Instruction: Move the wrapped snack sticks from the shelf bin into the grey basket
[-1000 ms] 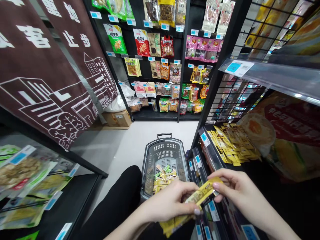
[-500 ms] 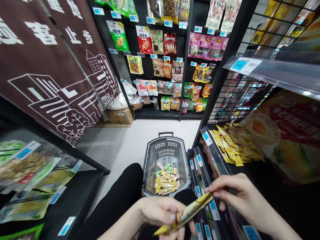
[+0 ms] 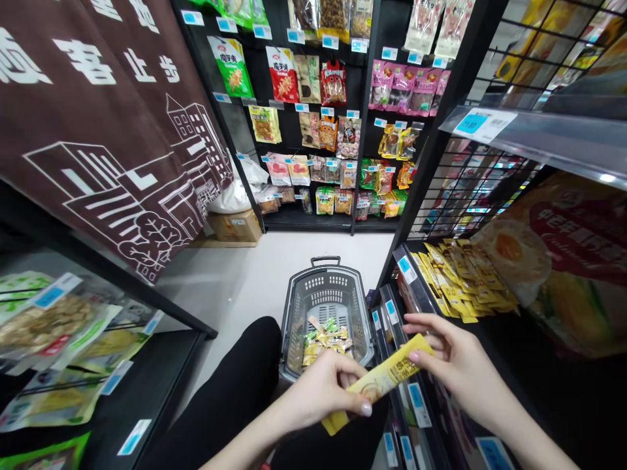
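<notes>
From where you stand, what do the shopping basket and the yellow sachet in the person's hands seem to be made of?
The shopping basket looks like grey moulded plastic with a slight sheen, judging by its evenly slotted walls.
The yellow sachet seems to be thin, smooth packaging film, going by its flat, printed strip form; whether foil lines it, I can't tell.

Count: 1 left hand (image 3: 326, 385), 1 right hand (image 3: 450, 358), 1 yellow sachet (image 3: 385, 384) visible between them. 1 grey basket (image 3: 296, 326); basket sachets (image 3: 329, 339) overlap, several, no exact number. Shelf sachets (image 3: 463, 277): many, overlapped too, uncountable. Hanging stock: at least 4 pink bags (image 3: 401, 88), 2 white pouches (image 3: 422, 25) top right. 1 cardboard box (image 3: 238, 226), 1 big egg-print bag (image 3: 563, 251).
</notes>
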### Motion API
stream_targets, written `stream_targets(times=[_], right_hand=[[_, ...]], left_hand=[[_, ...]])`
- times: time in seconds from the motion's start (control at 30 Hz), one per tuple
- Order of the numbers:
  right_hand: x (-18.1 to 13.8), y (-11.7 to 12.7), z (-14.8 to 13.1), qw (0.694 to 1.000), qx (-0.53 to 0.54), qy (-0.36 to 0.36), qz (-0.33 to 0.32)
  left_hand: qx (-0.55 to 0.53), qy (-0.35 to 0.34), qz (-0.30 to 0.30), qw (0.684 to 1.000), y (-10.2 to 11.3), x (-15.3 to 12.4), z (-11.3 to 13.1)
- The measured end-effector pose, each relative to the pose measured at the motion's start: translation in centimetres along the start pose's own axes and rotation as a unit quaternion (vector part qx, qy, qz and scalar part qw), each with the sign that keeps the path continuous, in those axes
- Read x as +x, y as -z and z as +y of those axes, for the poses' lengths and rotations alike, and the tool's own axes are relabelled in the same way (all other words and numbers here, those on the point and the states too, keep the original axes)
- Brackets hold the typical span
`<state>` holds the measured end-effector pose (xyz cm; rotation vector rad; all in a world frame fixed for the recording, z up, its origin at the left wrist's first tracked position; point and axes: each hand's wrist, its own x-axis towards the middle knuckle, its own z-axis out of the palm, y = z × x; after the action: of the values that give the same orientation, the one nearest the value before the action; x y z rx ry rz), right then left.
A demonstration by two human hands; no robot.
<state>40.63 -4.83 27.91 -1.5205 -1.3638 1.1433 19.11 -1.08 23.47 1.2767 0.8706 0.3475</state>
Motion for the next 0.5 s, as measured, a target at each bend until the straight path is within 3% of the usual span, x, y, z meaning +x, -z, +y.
stream_targets(times=[0.17,0.33,0.5], right_hand=[[0.4,0.0,0.4,0.999,-0.048,-0.021,-0.009],[0.6,0.2,0.2,0.999,-0.003,-0.015,-0.035],[1.0,0.2,0.8,0.998,0.031,-0.041,-0.043]], left_hand=[[0.013,-0.02,0.002,1.0,-0.4,0.0,-0.3],[-0.071,0.044,-0.049,0.995,-0.4,0.0,-1.0],[-0.111,0.061,-0.085,0.988,1.5,0.0,-1.5]])
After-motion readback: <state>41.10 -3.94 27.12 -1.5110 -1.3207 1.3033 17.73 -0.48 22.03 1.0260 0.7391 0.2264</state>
